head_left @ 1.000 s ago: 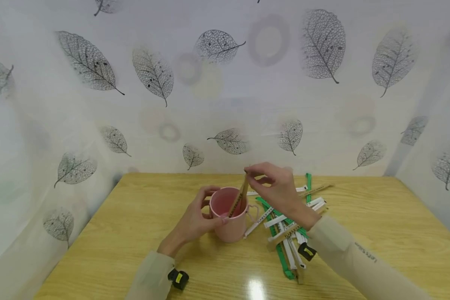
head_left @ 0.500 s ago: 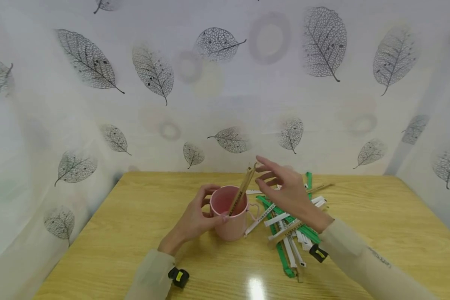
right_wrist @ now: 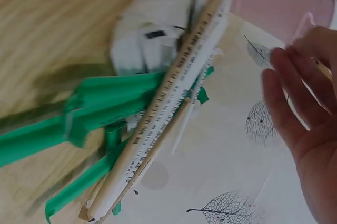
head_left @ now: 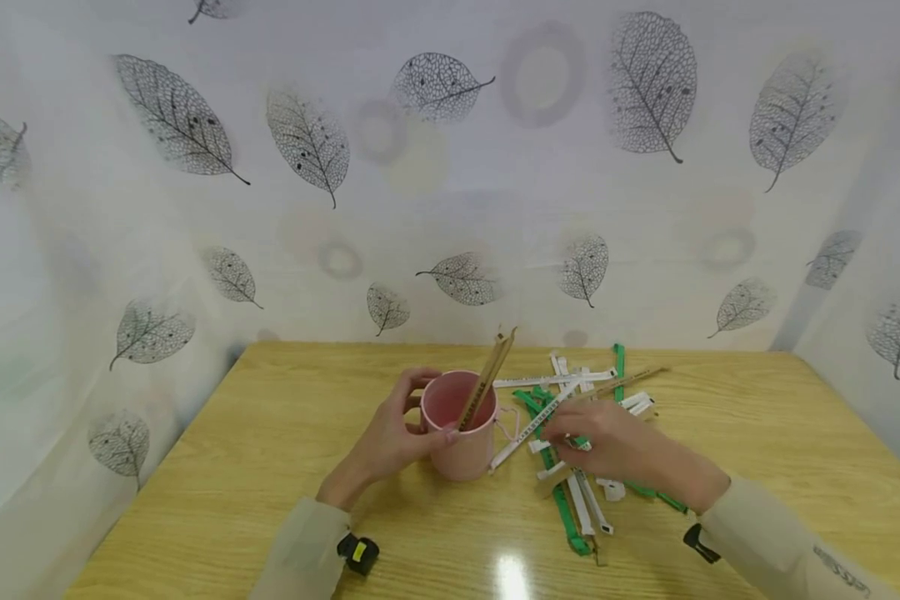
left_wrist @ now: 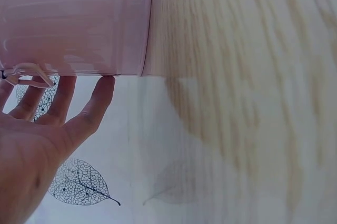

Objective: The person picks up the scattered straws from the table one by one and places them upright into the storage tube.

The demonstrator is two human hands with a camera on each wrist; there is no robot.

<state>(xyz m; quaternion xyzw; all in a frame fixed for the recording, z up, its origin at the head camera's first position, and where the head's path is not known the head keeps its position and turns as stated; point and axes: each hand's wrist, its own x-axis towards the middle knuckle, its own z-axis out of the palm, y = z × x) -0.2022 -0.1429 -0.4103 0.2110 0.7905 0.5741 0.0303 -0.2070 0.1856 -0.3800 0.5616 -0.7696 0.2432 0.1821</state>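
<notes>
My left hand (head_left: 386,442) holds a pink mug (head_left: 461,458) upright on the table, thumb at the near rim and fingers around its left side. Slim brown stick packets (head_left: 487,379) lean out of the mug toward the upper right. To the mug's right, my right hand (head_left: 618,437) is low over a loose pile of paper stick packets in white, brown and green (head_left: 572,521), partly covering it. In the right wrist view, that hand's fingers (right_wrist: 303,87) are loosely bent with nothing between them, beside printed brown and white packets (right_wrist: 174,87).
The packets lie crossed over one another on the wooden table (head_left: 292,400), some reaching toward its back edge. One white packet (head_left: 513,446) lies close by the mug's heart-shaped handle (head_left: 508,423). A leaf-patterned sheet (head_left: 465,208) hangs behind the table.
My right hand has let go of a brown stick packet in the mug, then moved right and down to the pile. My left hand has stayed on the mug.
</notes>
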